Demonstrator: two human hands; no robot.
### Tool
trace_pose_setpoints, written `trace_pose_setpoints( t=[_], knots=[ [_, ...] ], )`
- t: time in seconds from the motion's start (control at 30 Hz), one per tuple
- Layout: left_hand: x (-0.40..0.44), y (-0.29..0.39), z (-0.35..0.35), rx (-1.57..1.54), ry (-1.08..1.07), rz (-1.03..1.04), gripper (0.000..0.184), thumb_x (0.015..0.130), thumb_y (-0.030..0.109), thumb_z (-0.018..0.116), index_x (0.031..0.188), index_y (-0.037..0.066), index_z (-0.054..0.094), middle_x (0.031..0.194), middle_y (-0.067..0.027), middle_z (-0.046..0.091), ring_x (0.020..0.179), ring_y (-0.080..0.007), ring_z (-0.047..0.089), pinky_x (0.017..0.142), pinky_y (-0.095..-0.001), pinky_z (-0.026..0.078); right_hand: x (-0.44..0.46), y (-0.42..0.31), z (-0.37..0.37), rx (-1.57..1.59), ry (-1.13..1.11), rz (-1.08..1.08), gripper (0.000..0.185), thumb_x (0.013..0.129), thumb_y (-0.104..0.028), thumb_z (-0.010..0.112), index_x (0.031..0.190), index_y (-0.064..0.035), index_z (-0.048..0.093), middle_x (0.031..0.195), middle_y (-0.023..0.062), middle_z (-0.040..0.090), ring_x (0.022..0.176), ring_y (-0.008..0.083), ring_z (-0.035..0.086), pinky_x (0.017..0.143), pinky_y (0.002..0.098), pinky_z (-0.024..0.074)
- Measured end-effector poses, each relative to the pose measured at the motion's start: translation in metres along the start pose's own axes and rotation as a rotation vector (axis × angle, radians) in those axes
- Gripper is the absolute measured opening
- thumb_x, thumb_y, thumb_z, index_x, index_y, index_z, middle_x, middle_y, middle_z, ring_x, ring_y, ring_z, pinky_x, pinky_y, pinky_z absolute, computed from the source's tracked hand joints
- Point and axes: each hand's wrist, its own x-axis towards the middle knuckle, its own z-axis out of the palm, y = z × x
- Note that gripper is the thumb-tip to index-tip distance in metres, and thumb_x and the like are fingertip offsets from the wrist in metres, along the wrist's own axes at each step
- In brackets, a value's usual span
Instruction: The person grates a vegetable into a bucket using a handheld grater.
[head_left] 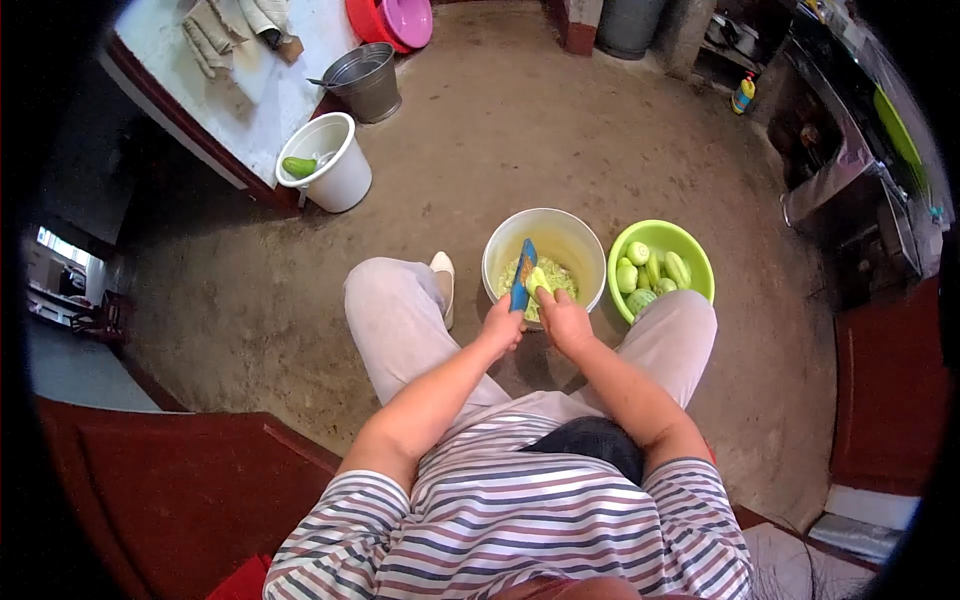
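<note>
Over the white bucket (582,240), a blue grater (520,287) is clamped in the left hand (503,327), a green vegetable (537,279) in the right hand (567,322); shreds (564,284) are gathered inside; whole vegetables (677,268) are left in the green basin (708,280).

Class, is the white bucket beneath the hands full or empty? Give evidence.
Partly filled: pale green shreds lie low inside the white bucket, its inner wall bare above them.
</note>
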Motion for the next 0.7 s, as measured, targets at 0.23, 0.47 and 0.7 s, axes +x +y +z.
trace_pose_setpoints(
  t=[0.23, 0.47, 0.7],
  knots=[
    [-0.006, -0.006, 0.007, 0.109, -0.118, 0.018, 0.035, 0.081, 0.009, 0.041, 0.115, 0.015, 0.040, 0.063, -0.0042, 0.047, 0.039, -0.0094, 0.037, 0.032, -0.0242, 0.028, 0.017, 0.057, 0.014, 0.040, 0.061, 0.260, 0.027, 0.078, -0.014, 0.053, 0.104, -0.0087, 0.051, 0.086, 0.0194, 0.054, 0.074, 0.0359, 0.057, 0.064, 0.0429, 0.0464],
    [0.005, 0.004, -0.004, -0.031, -0.011, -0.004, 0.035, 0.080, 0.008, 0.041, 0.115, 0.014, 0.040, 0.065, -0.0031, 0.048, 0.040, -0.0085, 0.037, 0.032, -0.0226, 0.028, 0.009, 0.035, -0.011, 0.275, 0.099, 0.121, 0.037, 0.076, -0.013, 0.056, 0.113, -0.0126, 0.049, 0.095, 0.0164, 0.054, 0.085, 0.0350, 0.054, 0.074, 0.0407, 0.0448],
    [0.008, 0.002, -0.005, 0.031, 0.079, 0.074, 0.039, 0.080, 0.007, 0.040, 0.119, 0.015, 0.041, 0.063, -0.0037, 0.048, 0.039, -0.0102, 0.040, 0.032, -0.0251, 0.031, 0.003, 0.015, -0.012, 0.219, 0.052, -0.105, 0.034, 0.074, -0.010, 0.057, 0.108, -0.0113, 0.052, 0.094, 0.0141, 0.053, 0.082, 0.0328, 0.055, 0.070, 0.0391, 0.0453]
  ],
)
